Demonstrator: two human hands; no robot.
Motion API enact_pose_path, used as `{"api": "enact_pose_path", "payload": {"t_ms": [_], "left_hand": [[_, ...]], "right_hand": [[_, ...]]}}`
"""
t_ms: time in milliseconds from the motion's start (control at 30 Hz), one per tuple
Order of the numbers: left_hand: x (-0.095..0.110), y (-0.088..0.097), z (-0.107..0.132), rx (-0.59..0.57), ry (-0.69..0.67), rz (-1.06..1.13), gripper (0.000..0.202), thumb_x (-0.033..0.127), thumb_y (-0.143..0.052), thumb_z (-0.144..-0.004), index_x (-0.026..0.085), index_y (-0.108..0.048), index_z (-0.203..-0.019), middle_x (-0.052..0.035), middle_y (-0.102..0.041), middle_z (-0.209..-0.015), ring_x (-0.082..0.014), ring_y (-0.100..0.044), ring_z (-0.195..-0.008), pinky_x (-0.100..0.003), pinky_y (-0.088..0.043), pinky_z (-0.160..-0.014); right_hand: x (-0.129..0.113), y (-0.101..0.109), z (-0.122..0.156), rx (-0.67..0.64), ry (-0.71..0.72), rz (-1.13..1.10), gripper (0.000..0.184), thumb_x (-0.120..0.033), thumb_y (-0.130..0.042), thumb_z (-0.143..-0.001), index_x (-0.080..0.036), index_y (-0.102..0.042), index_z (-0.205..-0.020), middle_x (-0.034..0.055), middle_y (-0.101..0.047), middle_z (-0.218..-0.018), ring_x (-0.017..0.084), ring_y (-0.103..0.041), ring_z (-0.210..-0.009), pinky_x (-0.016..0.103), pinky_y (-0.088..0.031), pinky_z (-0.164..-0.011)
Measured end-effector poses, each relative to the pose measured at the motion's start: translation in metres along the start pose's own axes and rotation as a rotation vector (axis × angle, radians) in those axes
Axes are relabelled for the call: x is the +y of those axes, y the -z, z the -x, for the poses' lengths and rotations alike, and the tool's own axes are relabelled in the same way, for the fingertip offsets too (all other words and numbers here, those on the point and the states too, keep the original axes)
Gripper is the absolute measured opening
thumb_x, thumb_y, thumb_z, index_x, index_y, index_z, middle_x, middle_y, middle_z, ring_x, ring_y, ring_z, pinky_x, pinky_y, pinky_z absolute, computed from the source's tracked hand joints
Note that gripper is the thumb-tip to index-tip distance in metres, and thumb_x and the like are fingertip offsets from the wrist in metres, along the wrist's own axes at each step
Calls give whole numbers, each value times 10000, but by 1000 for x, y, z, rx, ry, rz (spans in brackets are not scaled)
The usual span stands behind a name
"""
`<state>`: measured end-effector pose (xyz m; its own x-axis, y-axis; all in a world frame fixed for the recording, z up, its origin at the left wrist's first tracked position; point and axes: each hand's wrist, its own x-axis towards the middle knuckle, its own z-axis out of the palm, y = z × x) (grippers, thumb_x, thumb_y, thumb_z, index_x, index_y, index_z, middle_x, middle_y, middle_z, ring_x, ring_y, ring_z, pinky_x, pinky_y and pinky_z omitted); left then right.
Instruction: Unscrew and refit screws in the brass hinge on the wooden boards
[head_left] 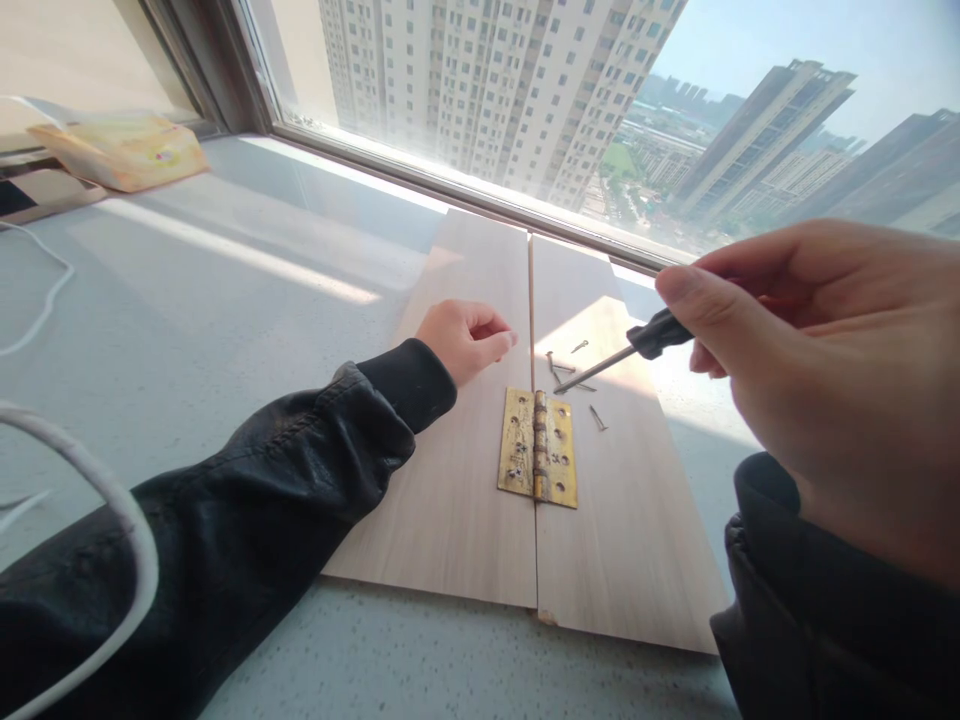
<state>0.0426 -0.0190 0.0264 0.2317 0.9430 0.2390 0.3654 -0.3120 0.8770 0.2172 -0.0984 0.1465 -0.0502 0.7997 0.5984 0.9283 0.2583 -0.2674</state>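
Observation:
My right hand (817,350) grips a screwdriver (654,334) by its black handle. The blade slants down to the left, its tip close above the upper edge of a worn brass hinge (556,470). This hinge lies spread flat across the seam between a left wooden board (457,500) and a right wooden board (622,540). Several loose screws (598,417) lie on the right board beyond the hinge. Over the left board, my left hand (469,338) is closed, thumb against curled fingers; whatever it may hold is hidden.
Both boards rest on a speckled white sill (360,650) that runs up to a window frame (420,185). A white cable (135,560) loops across my left sleeve. At the far left sits a yellowish soft pack (127,150).

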Motion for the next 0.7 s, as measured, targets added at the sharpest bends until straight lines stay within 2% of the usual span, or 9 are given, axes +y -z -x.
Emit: {"api": "enact_pose_path", "payload": {"t_ms": [67, 133, 233, 300, 467, 700], "left_hand": [[0, -1, 1, -3, -1, 27, 254, 350, -585, -727, 115, -679, -717, -33, -642, -587, -102, -561, -537, -238, -449, -574], [1, -2, 1, -10, -1, 67, 284, 372, -576, -741, 107, -676, -720, -32, -627, -570, -96, -546, -520, -231, -448, -555], [4, -2, 3, -39, -14, 114, 290, 369, -576, -749, 97, -672, -720, -27, -607, -553, -86, -526, -506, -215, -429, -523], [6, -2, 4, -67, -29, 146, 268, 347, -582, -747, 95, -671, -722, -22, -601, -551, -76, -514, -501, -201, -410, -503], [9, -4, 4, -115, -65, 208, 229, 307, -591, -739, 92, -664, -709, 3, -576, -522, -64, -504, -484, -181, -397, -475], [8, -4, 5, -90, -73, 196, 233, 311, -592, -736, 95, -655, -676, 8, -567, -509, -54, -468, -463, -179, -378, -463]], "right_hand": [[-4, -1, -1, -41, -70, 39, 231, -395, -627, -750, -177, -703, -762, 15, -598, -525, 123, -521, -457, 291, -391, -478], [-5, -4, -2, -205, -87, 47, 215, -403, -656, -713, -193, -698, -701, -7, -577, -474, 108, -483, -406, 273, -359, -435], [-3, -12, -3, -443, 11, 34, 218, -419, -632, -728, -211, -669, -677, -16, -580, -508, 106, -471, -434, 264, -339, -444], [-3, -19, -1, -511, 85, 40, 219, -411, -601, -755, -218, -646, -661, -21, -564, -519, 109, -454, -457, 263, -325, -458], [-8, -27, 3, -557, 131, 63, 245, -391, -560, -779, -217, -608, -613, -29, -516, -490, 111, -401, -451, 270, -296, -465], [-12, -21, 3, -481, 102, 6, 265, -424, -590, -756, -209, -603, -600, -39, -501, -474, 99, -391, -446, 261, -287, -467]]}}
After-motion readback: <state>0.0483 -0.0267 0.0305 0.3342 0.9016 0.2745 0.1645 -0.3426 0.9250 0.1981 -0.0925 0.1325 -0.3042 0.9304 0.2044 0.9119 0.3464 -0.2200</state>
